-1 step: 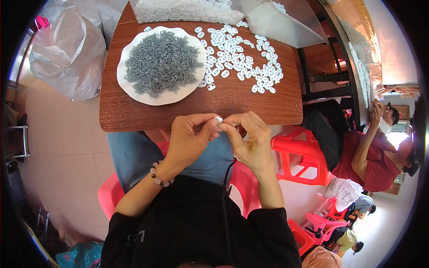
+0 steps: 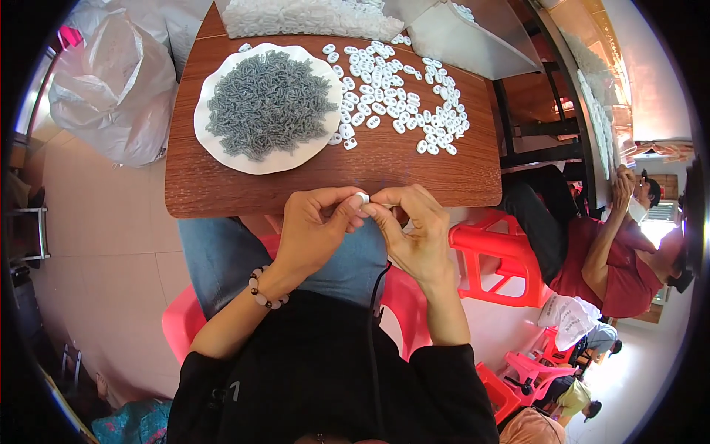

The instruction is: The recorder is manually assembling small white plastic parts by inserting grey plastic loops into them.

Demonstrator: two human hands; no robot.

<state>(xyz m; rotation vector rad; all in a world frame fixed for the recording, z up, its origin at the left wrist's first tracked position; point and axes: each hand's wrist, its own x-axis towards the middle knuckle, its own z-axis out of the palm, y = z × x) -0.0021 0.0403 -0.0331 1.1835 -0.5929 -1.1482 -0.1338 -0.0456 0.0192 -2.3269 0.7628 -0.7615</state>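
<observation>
Close to the table's near edge, my left hand (image 2: 314, 226) pinches a small white oval plastic piece (image 2: 362, 197) between thumb and finger. My right hand (image 2: 418, 233) meets it there, thumb and forefinger pressed together at the piece's right side; whatever they grip is too small to make out. Beyond my hands, a white scalloped plate (image 2: 211, 144) carries a heap of small grey screw-like pieces (image 2: 270, 103). To the right of the plate, many loose white oval pieces with two holes (image 2: 399, 96) lie scattered over the brown wooden table (image 2: 259, 192).
A clear container of white pieces (image 2: 310, 18) and a translucent panel (image 2: 470, 41) stand at the table's far edge. White plastic bags (image 2: 111, 92) sit on the left. A red stool (image 2: 499, 263) and a co-worker in a red shirt (image 2: 606, 266) are on the right.
</observation>
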